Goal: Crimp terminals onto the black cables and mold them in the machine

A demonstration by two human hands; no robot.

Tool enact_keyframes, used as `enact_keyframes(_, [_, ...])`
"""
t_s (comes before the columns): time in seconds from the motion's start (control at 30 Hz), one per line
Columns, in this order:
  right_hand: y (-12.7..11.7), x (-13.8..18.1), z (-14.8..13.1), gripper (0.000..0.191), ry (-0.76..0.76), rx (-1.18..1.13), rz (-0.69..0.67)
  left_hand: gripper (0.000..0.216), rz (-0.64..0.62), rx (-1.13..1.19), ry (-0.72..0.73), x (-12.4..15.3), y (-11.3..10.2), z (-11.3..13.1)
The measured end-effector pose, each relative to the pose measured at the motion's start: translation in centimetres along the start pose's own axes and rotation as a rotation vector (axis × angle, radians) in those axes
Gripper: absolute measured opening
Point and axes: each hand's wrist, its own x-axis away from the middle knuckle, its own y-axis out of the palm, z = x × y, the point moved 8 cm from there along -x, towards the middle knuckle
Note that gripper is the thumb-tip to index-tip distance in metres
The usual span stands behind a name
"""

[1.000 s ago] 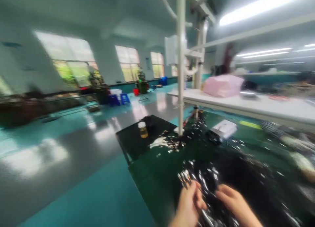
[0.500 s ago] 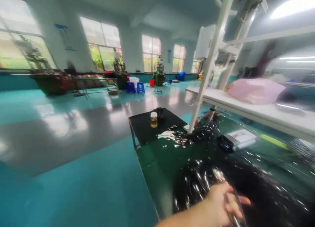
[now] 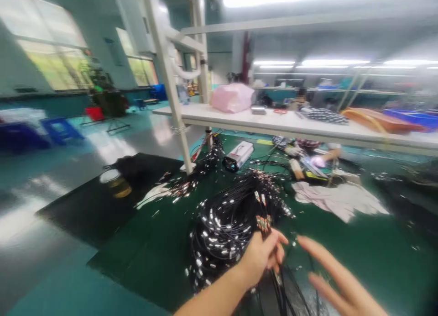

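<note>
My left hand (image 3: pixel 262 254) is closed around several black cables (image 3: pixel 281 291). Their metal-tipped connectors (image 3: pixel 263 222) stick up above the fingers, and the cable lengths hang down below. To its right my right hand (image 3: pixel 333 272) is apart from the cables, fingers stretched out and spread, with nothing in them. Behind and left of my left hand lies a big coiled heap of black cables (image 3: pixel 219 224) with many shiny ends, on the green table mat (image 3: pixel 153 256).
A white shelf (image 3: pixel 308 129) on posts spans the table, carrying a pink bag (image 3: pixel 232 98). Beneath it lie a white box-shaped device (image 3: pixel 240 155) and a pale cloth (image 3: pixel 342 199). A lidded jar (image 3: pixel 117 183) stands at the left on a dark surface. Blue stools (image 3: pixel 61 131) are further off.
My view has swung to the right, bringing more of the shelf and table in. My right hand has come into view. My left hand now shows cables with connectors in its grip.
</note>
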Motion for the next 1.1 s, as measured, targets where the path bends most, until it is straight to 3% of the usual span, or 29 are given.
enact_keyframes(0.03, [-2.5, -1.1, -1.9, 0.053, -0.044, -0.091, 0.145, 0.043, -0.058, -0.03, -0.035, 0.3, 1.6, -0.7])
enact_keyframes(0.1, [-6.3, -3.7, -5.8, 0.051, -0.163, -0.181, 0.307, 0.046, -0.146, -0.076, -0.084, 0.8, 4.2, -1.3])
enact_keyframes(0.17, [-8.1, -6.3, -9.0, 0.048, -0.249, -0.175, 0.274, 0.046, -0.221, -0.124, -0.116, 0.9, 6.2, -1.4])
enact_keyframes(0.23, [-8.0, -8.2, -10.7, 0.042, -0.272, -0.181, 0.121, 0.046, -0.279, -0.143, -0.13, 0.6, 7.3, -1.0])
enact_keyframes(0.3, [-7.3, -9.0, -11.0, 0.041, -0.242, -0.224, 0.004, 0.045, -0.269, -0.1, -0.104, -0.1, 7.4, -0.1])
enact_keyframes(0.43, [-5.8, -9.0, -9.1, 0.047, -0.064, -0.3, -0.07, 0.041, -0.163, 0.028, -0.039, -1.9, 6.2, 1.4])
enact_keyframes(0.63, [-4.9, -9.2, -9.2, 0.04, -0.138, -0.346, -0.039, 0.038, -0.248, 0.076, -0.124, -2.7, 7.1, 1.2])
enact_keyframes(0.73, [-6.3, -8.9, -8.4, 0.038, -0.098, -0.433, 0.091, 0.036, -0.259, 0.023, -0.101, -3.2, 7.2, 2.2])
enact_keyframes(0.87, [-7.7, -6.7, -6.9, 0.054, -0.156, -0.587, 0.338, 0.028, -0.168, -0.16, 0.18, -4.4, 6.9, 8.3])
enact_keyframes(0.97, [-4.9, -5.5, -6.3, 0.068, -0.192, -0.616, 0.195, 0.027, -0.303, -0.433, 0.384, -3.7, 10.1, 14.3])
enact_keyframes(1.03, [-3.8, -5.2, -5.1, 0.058, -0.122, -0.598, 0.158, 0.025, -0.358, -0.6, 0.592, -2.3, 12.9, 18.4])
enact_keyframes(1.07, [-4.5, -5.1, -4.3, 0.05, -0.081, -0.556, 0.252, 0.024, -0.346, -0.635, 0.695, -1.5, 14.0, 20.3])
enact_keyframes(1.1, [-6.2, -4.7, -3.5, 0.042, -0.042, -0.489, 0.428, 0.023, -0.347, -0.661, 0.771, -0.8, 15.2, 21.7])
